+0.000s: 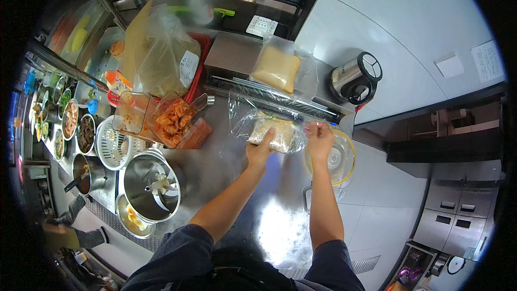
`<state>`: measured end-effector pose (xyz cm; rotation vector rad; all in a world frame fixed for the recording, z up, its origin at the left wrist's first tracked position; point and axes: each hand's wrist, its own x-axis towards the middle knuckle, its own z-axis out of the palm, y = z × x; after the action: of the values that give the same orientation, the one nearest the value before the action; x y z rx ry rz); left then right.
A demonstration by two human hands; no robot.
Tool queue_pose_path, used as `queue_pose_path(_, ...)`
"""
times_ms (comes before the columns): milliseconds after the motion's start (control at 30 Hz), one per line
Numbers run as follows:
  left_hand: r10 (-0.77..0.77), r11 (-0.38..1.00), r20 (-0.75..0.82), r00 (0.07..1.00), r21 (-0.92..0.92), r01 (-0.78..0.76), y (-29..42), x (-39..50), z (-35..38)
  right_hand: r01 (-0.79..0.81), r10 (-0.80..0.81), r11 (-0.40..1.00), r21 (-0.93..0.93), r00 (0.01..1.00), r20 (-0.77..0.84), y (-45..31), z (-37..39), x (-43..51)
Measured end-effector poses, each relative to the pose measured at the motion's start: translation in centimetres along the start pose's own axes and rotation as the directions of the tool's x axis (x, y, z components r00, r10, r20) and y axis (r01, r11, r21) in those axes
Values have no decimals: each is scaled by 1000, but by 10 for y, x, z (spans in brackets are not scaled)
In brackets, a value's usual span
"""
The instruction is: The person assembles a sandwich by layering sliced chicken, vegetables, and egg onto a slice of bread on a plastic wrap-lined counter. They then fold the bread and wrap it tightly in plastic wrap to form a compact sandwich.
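Observation:
My left hand (258, 151) grips a sandwich (278, 132) from its near left side, the thumb lying over the top. Clear plastic film (241, 118) covers the sandwich and spreads loosely to its left. At the right edge of that film, my right hand (321, 141) has its fingers curled and pinched on the plastic. Just beyond the sandwich lies a film dispenser (278, 99) with a long metal edge. On the dispenser rests a bag of sliced bread (276, 68). A round clear container with a yellow rim (352, 161) is partly hidden behind my right forearm.
Left on the steel counter (226, 178) stand a tub of red-sauced food (173, 123), a white colander (106, 151) and a steel bowl with blades (133, 182). A steel appliance (355, 79) stands far right. Another person's arm (91, 238) shows lower left.

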<state>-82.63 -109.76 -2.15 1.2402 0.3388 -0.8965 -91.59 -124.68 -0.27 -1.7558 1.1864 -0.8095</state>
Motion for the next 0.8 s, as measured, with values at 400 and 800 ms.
queue_pose_path(400, 53, 965, 100, 994, -259, -25, 3, -2, 2, 497, -479, 684, -534, 858, 184, -51, 49, -91)
queue_pose_path(800, 67, 963, 125, 990, -268, -31, 9, -9, -1, 328, -351, 928, -175, 928, -127, -34, -1, -131)
